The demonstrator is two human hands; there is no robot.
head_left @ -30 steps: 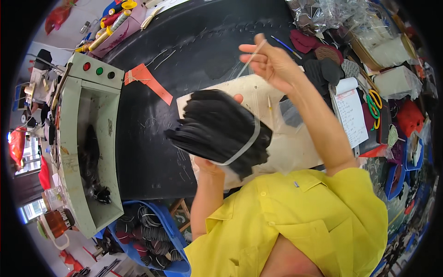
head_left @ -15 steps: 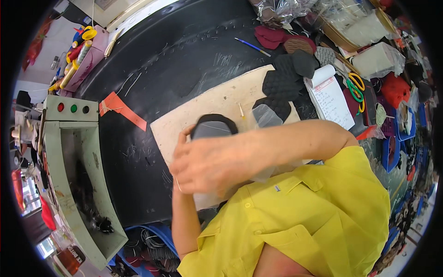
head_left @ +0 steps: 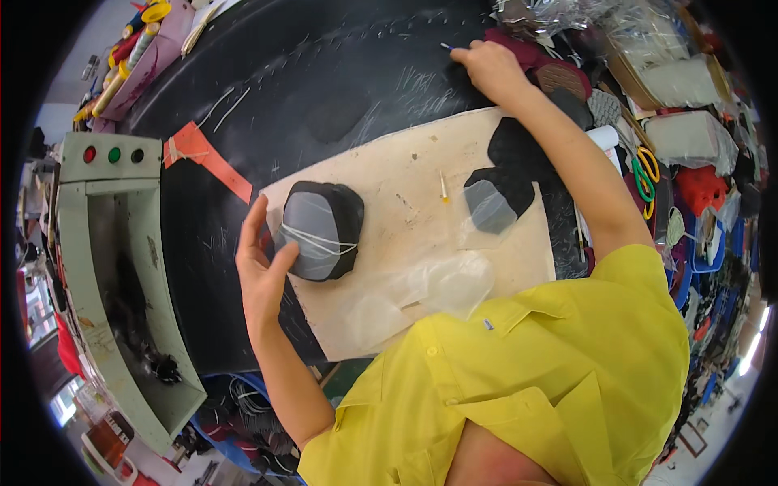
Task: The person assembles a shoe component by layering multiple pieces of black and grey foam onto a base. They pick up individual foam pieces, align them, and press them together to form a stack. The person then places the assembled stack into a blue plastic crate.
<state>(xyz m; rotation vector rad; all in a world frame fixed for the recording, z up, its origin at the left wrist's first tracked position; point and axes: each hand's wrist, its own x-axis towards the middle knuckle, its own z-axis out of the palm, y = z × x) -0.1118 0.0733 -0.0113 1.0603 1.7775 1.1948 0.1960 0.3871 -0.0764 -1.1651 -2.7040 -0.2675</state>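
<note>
Next to my left hand (head_left: 263, 255) stands a stack of dark, rounded flat pieces (head_left: 316, 235) with a grey sheet on top and thin white bands across it. My left fingers are apart; the thumb is at the stack's near-left edge. My right hand (head_left: 493, 71) reaches to the far side of the black table, its fingers closed on a blue pen (head_left: 447, 47), of which only one end shows. Under the stack lies a pale board (head_left: 397, 170) with clear plastic pieces (head_left: 458, 279) on it. A small yellow-tipped stick (head_left: 444, 188) is farther along the board.
Black quilted pieces (head_left: 519, 150), green- and yellow-handled scissors (head_left: 647, 174) and plastic-wrapped packages (head_left: 689, 138) crowd the right. An orange strip (head_left: 215, 162) lies left of the board, beside a pale green metal box (head_left: 117, 162). Thread spools stand in a pink box (head_left: 154, 61).
My hands have separated. The right has swung from over the stack to the pen at the far right; the left has loosened beside the stack, whose white bands now show. The view has shifted.
</note>
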